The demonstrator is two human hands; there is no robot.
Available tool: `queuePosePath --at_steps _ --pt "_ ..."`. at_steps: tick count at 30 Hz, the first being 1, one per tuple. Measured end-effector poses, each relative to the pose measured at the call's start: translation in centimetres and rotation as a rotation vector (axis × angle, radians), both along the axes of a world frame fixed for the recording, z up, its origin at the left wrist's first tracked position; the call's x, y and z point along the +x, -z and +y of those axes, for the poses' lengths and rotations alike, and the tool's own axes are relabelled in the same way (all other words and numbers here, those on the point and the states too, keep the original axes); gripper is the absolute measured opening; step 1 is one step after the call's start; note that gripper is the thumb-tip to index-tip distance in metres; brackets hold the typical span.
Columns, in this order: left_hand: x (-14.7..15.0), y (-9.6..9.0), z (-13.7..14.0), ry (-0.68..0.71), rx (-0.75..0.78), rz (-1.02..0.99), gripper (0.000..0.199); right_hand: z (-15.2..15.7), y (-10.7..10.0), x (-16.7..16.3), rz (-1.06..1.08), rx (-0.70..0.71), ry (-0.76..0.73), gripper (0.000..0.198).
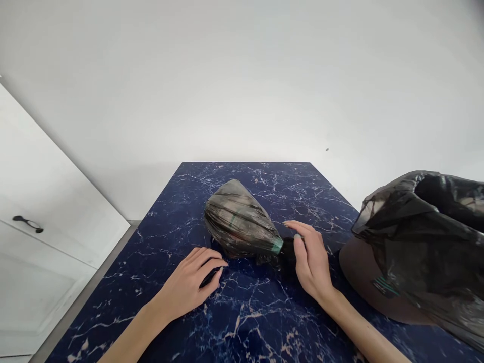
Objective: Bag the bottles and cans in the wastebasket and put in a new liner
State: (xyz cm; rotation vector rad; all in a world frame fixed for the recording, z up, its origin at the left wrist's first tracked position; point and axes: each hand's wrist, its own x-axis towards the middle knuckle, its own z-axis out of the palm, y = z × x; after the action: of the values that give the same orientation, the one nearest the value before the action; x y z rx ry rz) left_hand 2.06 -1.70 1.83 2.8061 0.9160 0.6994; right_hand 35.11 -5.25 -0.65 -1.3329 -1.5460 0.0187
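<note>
A filled, dark see-through plastic bag lies on its side on the blue marble-patterned table. It narrows to a green band at its right end, and black plastic beyond that is partly hidden by my right hand. My left hand rests at the bag's lower left with curved fingers, the thumb apart from them, and nothing in it. Beside the gathered end, my right hand has its thumb and fingers apart. Whether its fingertips touch the black plastic, I cannot tell.
At the right stands a brown bin lined with a loose black bag that hangs over its rim. A white wall rises behind the table. To the left is a white cabinet with a dark handle.
</note>
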Motion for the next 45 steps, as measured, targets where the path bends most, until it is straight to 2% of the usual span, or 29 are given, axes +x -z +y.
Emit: queuePosePath --at_steps 3,5,9,12,16,20,26,36,41,45 --pt "0.1 -0.1 0.0 0.017 -0.006 0.017 0.025 0.6 0.1 0.2 0.196 -0.203 -0.007 0.037" --pt "0.2 -0.2 -0.1 0.029 0.003 0.026 0.026 0.7 0.1 0.0 0.255 -0.274 -0.055 0.041" --pt "0.2 -0.2 -0.2 0.025 0.002 0.046 0.028 0.3 -0.1 -0.6 0.187 -0.306 -0.161 0.043" --pt "0.1 0.2 -0.1 -0.046 -0.027 0.071 0.034 -0.1 -0.5 -0.8 0.148 -0.302 -0.284 0.041" --pt "0.0 0.7 0.2 -0.169 -0.048 0.086 0.047 -0.3 -0.9 -0.6 0.164 -0.339 -0.432 0.041" --pt "-0.1 0.8 0.3 -0.19 -0.049 0.062 0.043 -0.4 -0.9 -0.5 0.231 -0.389 -0.502 0.047" --pt "0.1 0.5 0.1 -0.126 0.016 -0.014 0.034 -0.1 -0.3 -1.2 0.18 -0.245 -0.392 0.022" --pt "1.1 -0.6 -0.7 -0.049 0.214 -0.139 0.035 -0.3 0.3 -1.6 -0.105 -0.259 -0.485 0.024" --pt "2.1 -0.3 -1.6 -0.019 0.299 -0.197 0.049 -0.4 0.0 -2.0 -0.152 -0.257 -0.511 0.02" --pt "2.7 0.5 -2.1 -0.017 0.325 -0.113 0.065 -0.4 -0.1 -2.2 -0.155 -0.266 -0.524 0.018"
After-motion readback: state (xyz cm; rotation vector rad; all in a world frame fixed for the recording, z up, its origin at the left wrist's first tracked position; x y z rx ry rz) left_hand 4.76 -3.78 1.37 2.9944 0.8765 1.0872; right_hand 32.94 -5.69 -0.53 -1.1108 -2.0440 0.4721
